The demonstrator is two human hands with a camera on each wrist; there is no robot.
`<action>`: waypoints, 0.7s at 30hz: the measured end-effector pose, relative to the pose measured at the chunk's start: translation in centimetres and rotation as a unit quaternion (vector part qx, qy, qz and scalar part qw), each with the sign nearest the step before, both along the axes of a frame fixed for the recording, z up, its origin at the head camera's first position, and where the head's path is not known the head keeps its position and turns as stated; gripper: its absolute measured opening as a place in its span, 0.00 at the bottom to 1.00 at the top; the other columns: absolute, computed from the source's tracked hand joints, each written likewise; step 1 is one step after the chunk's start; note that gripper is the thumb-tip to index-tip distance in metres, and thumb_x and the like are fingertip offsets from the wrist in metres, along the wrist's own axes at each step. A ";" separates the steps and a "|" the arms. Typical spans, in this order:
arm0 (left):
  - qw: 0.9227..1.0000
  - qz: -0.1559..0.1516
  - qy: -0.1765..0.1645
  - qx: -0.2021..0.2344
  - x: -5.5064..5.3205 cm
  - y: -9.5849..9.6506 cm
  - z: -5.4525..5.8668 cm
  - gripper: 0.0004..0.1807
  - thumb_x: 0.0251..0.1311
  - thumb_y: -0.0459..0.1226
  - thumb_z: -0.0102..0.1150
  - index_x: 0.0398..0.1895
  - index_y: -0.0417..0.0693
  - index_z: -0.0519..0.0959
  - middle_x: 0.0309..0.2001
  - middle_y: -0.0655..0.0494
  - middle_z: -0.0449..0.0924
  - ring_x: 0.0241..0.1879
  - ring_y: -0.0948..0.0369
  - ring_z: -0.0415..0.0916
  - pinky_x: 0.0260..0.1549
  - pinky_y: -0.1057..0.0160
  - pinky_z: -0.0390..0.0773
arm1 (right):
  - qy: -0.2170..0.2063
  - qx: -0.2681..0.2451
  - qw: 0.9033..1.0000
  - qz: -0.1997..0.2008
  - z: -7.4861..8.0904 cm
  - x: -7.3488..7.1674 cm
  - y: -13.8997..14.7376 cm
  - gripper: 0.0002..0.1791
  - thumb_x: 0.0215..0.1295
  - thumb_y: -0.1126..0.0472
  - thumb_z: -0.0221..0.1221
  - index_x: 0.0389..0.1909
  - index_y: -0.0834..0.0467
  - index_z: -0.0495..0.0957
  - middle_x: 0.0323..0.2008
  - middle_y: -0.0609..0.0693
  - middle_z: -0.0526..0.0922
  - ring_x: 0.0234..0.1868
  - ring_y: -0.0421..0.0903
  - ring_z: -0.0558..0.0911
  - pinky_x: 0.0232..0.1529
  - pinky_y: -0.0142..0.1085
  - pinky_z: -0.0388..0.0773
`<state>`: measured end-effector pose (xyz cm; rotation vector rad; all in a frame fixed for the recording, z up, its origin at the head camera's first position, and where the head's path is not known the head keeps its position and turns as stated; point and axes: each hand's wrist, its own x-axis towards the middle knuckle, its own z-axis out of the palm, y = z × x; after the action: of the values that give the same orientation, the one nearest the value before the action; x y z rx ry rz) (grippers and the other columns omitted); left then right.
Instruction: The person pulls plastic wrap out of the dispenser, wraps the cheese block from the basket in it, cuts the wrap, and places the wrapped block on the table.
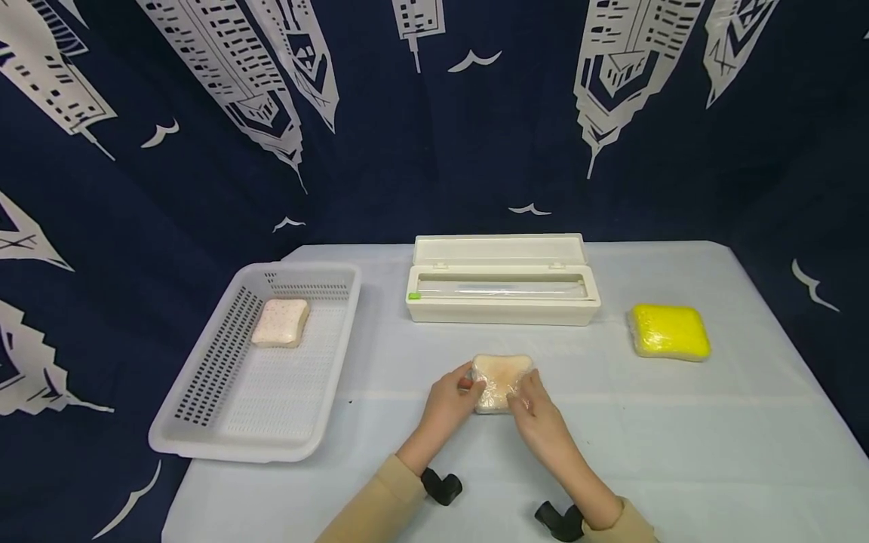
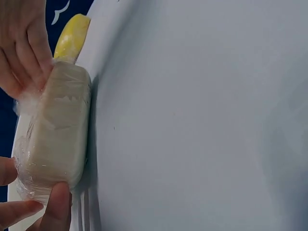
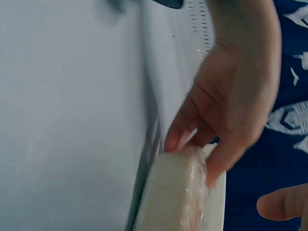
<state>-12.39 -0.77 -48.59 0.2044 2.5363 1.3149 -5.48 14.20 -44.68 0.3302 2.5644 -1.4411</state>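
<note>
A white bread-slice-shaped block (image 1: 498,381) with a tan face, wrapped in clear film, stands between the two hands in the head view. My left hand (image 1: 453,400) holds its left end; in the left wrist view the thumb (image 2: 57,207) lies against the block and other fingers are at its film side. Across from it, the right hand (image 1: 539,418) touches the film at the right end, its fingers fairly straight. In the right wrist view, one digit of the right hand (image 3: 284,203) is apart from the block; most of that hand is out of frame.
Behind the hands stands a white film dispenser (image 1: 502,311), lid raised, with a roll inside. A white perforated basket (image 1: 315,407) on the left contains a pale speckled wrapped block (image 1: 280,323). On the right lies a yellow wrapped block (image 1: 670,332).
</note>
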 end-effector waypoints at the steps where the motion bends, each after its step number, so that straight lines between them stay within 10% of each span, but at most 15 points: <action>1: 1.000 -0.002 0.002 0.002 0.1 0.0 0.0 0.28 0.64 0.41 0.61 0.64 0.35 0.72 0.42 0.42 0.83 0.36 0.57 0.83 0.28 0.68 0.79 | 0.005 0.027 1.000 0.010 -0.2 0.0 -0.5 0.36 0.77 0.55 0.44 0.70 0.79 0.47 0.75 0.74 0.38 0.75 0.70 0.45 0.71 0.62 0.50; 13: 1.000 -0.017 0.022 0.005 0.3 -0.3 0.5 0.23 0.66 0.35 0.55 0.62 0.34 0.74 0.38 0.45 0.83 0.24 0.66 0.72 0.21 0.71 0.72 | 0.111 0.338 0.932 0.068 -2.2 -0.1 -4.1 0.33 0.71 0.58 0.48 0.58 0.89 0.61 0.65 0.86 0.54 0.68 0.76 0.61 0.63 0.62 0.68; 21: 1.000 -0.012 -0.005 0.014 0.1 -0.6 0.4 0.23 0.67 0.36 0.55 0.63 0.36 0.73 0.42 0.43 0.85 0.26 0.64 0.79 0.25 0.69 0.75 | 0.137 0.322 0.935 0.063 -1.1 0.5 -3.8 0.30 0.66 0.63 0.53 0.57 0.87 0.64 0.64 0.83 0.61 0.68 0.75 0.62 0.60 0.57 0.73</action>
<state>-12.26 -1.34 -48.19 0.2312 2.5007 1.3385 -4.96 10.41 -45.77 0.0383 3.1630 -0.5941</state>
